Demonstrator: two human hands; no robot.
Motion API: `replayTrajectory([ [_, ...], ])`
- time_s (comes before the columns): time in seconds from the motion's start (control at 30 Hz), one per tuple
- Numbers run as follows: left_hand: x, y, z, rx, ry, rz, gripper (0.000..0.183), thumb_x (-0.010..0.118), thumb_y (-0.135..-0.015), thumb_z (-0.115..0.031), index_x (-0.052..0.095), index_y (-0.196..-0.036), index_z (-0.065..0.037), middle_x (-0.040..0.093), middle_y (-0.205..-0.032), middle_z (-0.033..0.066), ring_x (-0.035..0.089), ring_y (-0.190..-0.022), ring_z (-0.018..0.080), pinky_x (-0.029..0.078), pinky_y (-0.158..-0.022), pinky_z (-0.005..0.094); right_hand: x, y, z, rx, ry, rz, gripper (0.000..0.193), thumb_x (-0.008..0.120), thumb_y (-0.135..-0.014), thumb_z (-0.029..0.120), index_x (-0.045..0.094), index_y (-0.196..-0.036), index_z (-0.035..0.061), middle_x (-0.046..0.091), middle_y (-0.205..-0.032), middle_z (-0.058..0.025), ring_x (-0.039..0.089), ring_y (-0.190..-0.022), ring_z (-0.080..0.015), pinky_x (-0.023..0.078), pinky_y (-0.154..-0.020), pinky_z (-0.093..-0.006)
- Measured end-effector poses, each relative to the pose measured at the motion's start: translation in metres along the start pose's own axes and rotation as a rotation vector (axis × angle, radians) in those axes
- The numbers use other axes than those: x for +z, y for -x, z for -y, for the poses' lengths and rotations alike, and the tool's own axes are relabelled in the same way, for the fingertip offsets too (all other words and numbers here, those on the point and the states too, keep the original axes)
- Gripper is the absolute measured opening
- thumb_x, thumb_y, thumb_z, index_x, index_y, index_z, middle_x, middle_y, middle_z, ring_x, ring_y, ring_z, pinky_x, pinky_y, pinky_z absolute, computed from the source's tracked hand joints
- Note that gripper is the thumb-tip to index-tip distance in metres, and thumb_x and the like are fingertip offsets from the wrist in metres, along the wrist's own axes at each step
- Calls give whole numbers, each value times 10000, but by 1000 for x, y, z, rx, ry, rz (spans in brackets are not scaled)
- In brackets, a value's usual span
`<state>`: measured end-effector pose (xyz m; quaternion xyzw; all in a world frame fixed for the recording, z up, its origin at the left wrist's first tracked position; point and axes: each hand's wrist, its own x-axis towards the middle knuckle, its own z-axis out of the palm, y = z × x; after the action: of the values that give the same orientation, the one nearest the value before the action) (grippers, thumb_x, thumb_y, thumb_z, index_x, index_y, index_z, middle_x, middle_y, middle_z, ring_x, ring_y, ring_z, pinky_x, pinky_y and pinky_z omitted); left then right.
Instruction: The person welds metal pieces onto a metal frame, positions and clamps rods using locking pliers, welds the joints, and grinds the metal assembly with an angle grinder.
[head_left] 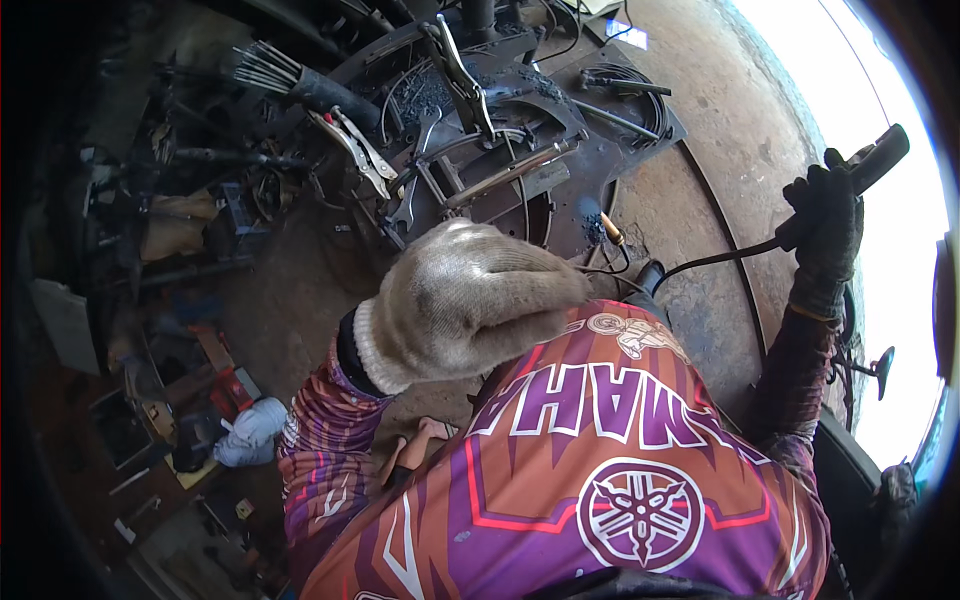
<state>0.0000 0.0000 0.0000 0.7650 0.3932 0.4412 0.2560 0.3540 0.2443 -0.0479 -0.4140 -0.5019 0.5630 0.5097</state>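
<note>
In a dark glove, my right hand point(828, 215) is raised at the right, closed around a black welding electrode holder point(880, 158). From its lower end a black cable point(715, 258) runs left towards the floor. My left hand point(465, 300), in a thick pale knit glove, is bent in front of my chest. Its fingers press together and point right; whatever may be between them is hidden. Beyond it stands a dark metal worktable point(575, 225), bearing a welded steel frame point(510, 180). Two locking pliers point(352, 150) point(462, 85) and a wrench point(405, 208) are around the frame.
A tube point(335, 97) of thin rods lies at the table's far left. Coiled cable point(650, 90) rests on its right part, and a brass-coloured nozzle point(611, 230) sits at the near edge. Tools, boxes and a grey cloth point(252, 432) clutter the lower left. Cables cross the concrete floor.
</note>
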Motion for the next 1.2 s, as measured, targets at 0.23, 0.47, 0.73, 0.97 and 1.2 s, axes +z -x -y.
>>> replayTrajectory([
  [0.23, 74, -125, -45, 62, 333, -269, 193, 746, -839, -59, 694, -980, 61, 719, -788, 170, 724, -649, 224, 579, -519, 296, -22, -104, -30, 36, 63, 231, 467, 571, -1006, 260, 492, -1305, -91, 619, -930, -107, 680, -779, -213, 560, -585, -285],
  [0.47, 158, -206, -55, 38, 249, -435, 201, 745, -841, -57, 694, -1009, 42, 713, -796, 148, 714, -664, 208, 571, -542, 292, -54, -173, -71, 239, -102, 388, 501, 607, -991, 314, 489, -1312, -53, 609, -957, -107, 665, -786, -227, 571, -671, -350],
  [0.73, 199, -233, -73, 33, 126, -581, 217, 744, -843, -54, 695, -1041, 20, 705, -804, 122, 701, -682, 190, 562, -568, 289, -29, -184, -77, 342, -89, 563, 493, 620, -986, 324, 498, -1337, 1, 554, -935, -58, 596, -784, -213, 551, -716, -372],
  [0.97, 220, -218, -92, 60, 46, -681, 236, 743, -844, -52, 695, -1069, 0, 699, -812, 99, 691, -697, 175, 553, -591, 285, 24, -186, -62, 125, -32, 772, 369, 540, -990, 148, 516, -1303, -47, 668, -1040, -149, 707, -885, -253, 601, -745, -360],
  [1.2, 224, -217, -95, 98, 15, -738, 257, 742, -846, -49, 696, -1098, -19, 692, -819, 77, 680, -712, 159, 545, -614, 282, 81, -208, -16, -469, 179, 892, 426, 567, -992, 189, 494, -1343, -41, 680, -1158, -178, 708, -1011, -272, 603, -809, -357],
])
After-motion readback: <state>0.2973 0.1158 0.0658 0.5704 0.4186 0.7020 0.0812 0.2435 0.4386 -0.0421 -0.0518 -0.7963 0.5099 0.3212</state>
